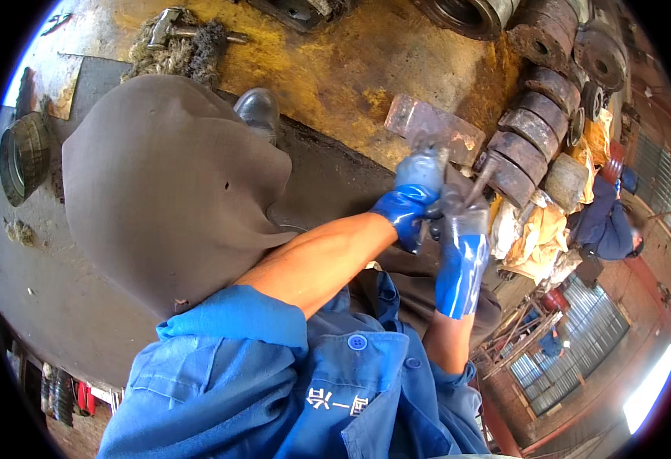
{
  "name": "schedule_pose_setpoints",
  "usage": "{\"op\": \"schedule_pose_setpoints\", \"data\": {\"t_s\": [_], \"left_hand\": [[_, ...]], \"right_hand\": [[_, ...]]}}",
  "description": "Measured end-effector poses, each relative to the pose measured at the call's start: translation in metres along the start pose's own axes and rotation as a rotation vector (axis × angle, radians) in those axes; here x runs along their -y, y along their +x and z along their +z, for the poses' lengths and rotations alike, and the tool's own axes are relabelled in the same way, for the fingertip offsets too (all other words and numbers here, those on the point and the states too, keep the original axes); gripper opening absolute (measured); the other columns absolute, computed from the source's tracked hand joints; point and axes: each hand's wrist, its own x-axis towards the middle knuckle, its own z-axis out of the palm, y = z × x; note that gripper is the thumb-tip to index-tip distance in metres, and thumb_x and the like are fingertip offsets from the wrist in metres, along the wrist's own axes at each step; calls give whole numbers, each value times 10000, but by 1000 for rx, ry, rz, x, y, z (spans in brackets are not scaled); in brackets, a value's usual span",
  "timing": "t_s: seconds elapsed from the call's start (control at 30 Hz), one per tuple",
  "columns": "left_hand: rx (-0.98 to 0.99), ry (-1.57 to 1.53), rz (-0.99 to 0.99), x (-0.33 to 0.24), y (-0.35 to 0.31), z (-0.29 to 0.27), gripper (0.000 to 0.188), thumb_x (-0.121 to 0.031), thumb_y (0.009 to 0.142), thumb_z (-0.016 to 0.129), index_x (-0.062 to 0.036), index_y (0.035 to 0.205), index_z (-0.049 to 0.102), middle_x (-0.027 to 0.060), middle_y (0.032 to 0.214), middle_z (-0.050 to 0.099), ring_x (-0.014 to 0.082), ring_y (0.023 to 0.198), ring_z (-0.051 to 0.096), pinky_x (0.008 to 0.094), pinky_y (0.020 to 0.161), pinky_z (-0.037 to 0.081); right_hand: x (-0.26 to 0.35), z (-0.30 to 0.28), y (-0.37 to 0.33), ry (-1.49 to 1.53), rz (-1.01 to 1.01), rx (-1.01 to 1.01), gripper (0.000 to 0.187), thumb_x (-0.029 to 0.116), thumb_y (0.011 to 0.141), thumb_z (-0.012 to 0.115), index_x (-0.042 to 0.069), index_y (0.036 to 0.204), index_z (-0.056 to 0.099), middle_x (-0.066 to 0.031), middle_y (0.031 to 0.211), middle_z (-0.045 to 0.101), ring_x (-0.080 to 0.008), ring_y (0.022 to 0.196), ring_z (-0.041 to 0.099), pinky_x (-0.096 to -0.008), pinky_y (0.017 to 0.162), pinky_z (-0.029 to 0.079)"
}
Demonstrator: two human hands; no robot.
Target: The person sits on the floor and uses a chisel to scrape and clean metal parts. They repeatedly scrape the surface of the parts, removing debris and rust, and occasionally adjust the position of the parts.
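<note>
Both my hands wear blue rubber gloves with grey, soiled palms and fingers, and they are close together in front of my body. My left hand (422, 170) looks bunched up, its fingers blurred, at the near edge of a flat rusty metal plate (458, 130). What it grips cannot be made out. Just right of it and nearer to me, my right hand (462, 214) is closed round a short brown rod (484, 177), whose end sticks up past the thumb side. The rod's lower part is hidden in the glove.
Several thick rusty metal rings (536, 122) stand in a row to the right. A hammer (168, 30) lies on fibre waste at the far left. A metal ring (25, 159) is at the left edge. Cloths (542, 237) lie at right; beyond them a person (607, 218) bends down.
</note>
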Motion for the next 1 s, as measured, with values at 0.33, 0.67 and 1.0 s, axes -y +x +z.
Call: {"op": "schedule_pose_setpoints", "data": {"t_s": [0.33,0.67,1.0], "left_hand": [[-285,-116,104,-15,-6,8,258,-125,915,607,-128,1172,623,108,1358,594,311,985,718,432,810,598],[-303,-84,213,-17,-9,18,331,-107,896,581,-107,1216,666,123,1403,582,334,1341,547,428,989,539],[-49,281,336,-24,-4,-10,563,-153,803,648,-68,1357,587,171,1471,527,365,1427,439,432,1125,436]], "right_hand": [[-10,-15,-17,3,40,-25,258,287,1002,656,62,876,662,-34,714,663,-93,571,540,-271,497,402],[-32,-38,-43,1,65,-61,260,281,1003,651,59,869,661,-36,699,663,-96,552,537,-271,481,400],[-42,-30,-1,130,89,-41,273,212,1005,607,12,841,695,-70,631,666,-122,446,545,-273,414,425]]}}
